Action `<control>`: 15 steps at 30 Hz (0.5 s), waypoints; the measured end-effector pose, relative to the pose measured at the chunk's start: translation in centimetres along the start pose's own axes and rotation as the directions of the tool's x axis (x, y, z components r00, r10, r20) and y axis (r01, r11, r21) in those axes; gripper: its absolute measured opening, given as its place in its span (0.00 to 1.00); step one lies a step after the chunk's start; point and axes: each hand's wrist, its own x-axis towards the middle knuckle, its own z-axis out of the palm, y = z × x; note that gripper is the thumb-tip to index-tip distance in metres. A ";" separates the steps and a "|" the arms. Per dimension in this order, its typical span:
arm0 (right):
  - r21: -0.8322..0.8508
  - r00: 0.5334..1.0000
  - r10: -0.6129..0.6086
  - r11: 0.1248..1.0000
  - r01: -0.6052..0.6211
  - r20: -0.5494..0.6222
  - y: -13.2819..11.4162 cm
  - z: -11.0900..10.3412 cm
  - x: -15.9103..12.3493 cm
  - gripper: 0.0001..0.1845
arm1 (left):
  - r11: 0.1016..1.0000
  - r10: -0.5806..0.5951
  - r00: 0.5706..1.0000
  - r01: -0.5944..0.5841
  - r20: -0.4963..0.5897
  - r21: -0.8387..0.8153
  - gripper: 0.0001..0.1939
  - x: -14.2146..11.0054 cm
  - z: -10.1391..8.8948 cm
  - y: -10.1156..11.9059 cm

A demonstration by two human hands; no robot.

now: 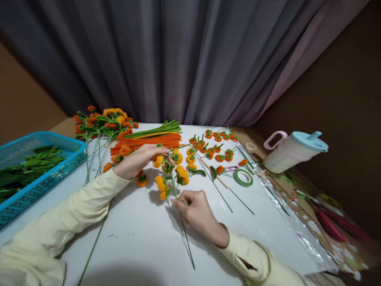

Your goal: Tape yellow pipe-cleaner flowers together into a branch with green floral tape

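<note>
A branch of yellow, fuzzy, pumpkin-shaped pieces (182,174) with green tops is held upright over the white tabletop. My left hand (139,161) has its fingers closed around the top of this branch; part of the grip is hidden. Lower down, my right hand (199,212) pinches the green-wrapped stem between thumb and forefinger. Below that hand a bare dark wire (187,242) runs down toward me. Under my left wrist lie orange pieces (142,179), and small orange pieces with green tops (211,151) stand in rows beyond my right hand.
At left is a blue basket (74,153) of green leaves. Finished-looking branches (113,119) and orange and green pipe cleaners (145,143) lie at the back. Green tape (243,178), a wooden stick (214,173), a tumbler (291,153) and red-handled pliers (330,226) are on the right.
</note>
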 end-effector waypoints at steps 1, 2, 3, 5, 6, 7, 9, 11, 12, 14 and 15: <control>0.075 0.998 0.049 0.996 -0.052 0.044 0.0 -0.1 0.1 0.19 | 0.999 0.016 1.000 -0.017 0.025 0.042 0.12 0.0 0.0 0.0; 0.143 0.993 0.083 0.985 -0.094 0.084 -0.1 -0.1 0.1 0.19 | 0.997 0.033 0.999 -0.035 0.042 0.069 0.13 0.1 0.0 -0.1; 0.207 0.988 0.101 0.971 -0.124 0.118 -0.1 -0.2 0.2 0.19 | 0.995 0.050 0.997 -0.054 0.053 0.088 0.14 0.2 0.0 -0.2; 0.323 0.975 0.111 0.931 -0.170 0.192 -0.4 -0.4 0.4 0.19 | 0.992 0.083 0.994 -0.089 0.067 0.089 0.14 0.4 -0.3 -0.6; 0.375 0.965 0.105 0.907 -0.193 0.241 -0.5 -0.6 0.5 0.19 | 0.994 0.087 0.993 -0.092 0.078 0.060 0.12 0.5 -0.4 -0.7; 0.419 0.952 0.096 0.882 -0.217 0.292 -0.6 -0.7 0.7 0.19 | 0.996 0.083 0.992 -0.086 0.099 0.020 0.11 0.6 -0.7 -0.9; 0.483 0.925 0.073 0.836 -0.261 0.374 -0.6 -1.1 1.0 0.19 | 0.995 0.060 0.987 -0.048 0.150 -0.087 0.08 0.8 -1.0 -1.2; 0.520 0.910 0.073 0.801 -0.298 0.409 -0.5 -1.3 1.2 0.20 | 0.983 0.013 0.978 0.026 0.206 -0.184 0.08 1.0 -1.2 -1.2; 0.535 0.908 0.083 0.785 -0.314 0.411 -0.4 -1.4 1.3 0.20 | 0.976 -0.012 0.973 0.061 0.231 -0.208 0.08 1.0 -1.2 -1.2; 0.557 0.913 0.109 0.761 -0.331 0.393 -0.3 -1.5 1.5 0.19 | 0.983 -0.043 0.972 0.083 0.232 -0.165 0.09 1.1 -0.9 -1.1; 0.566 0.918 0.121 0.754 -0.333 0.378 -0.2 -1.5 1.5 0.19 | 0.993 -0.041 0.980 0.061 0.194 -0.100 0.10 1.1 -0.8 -1.0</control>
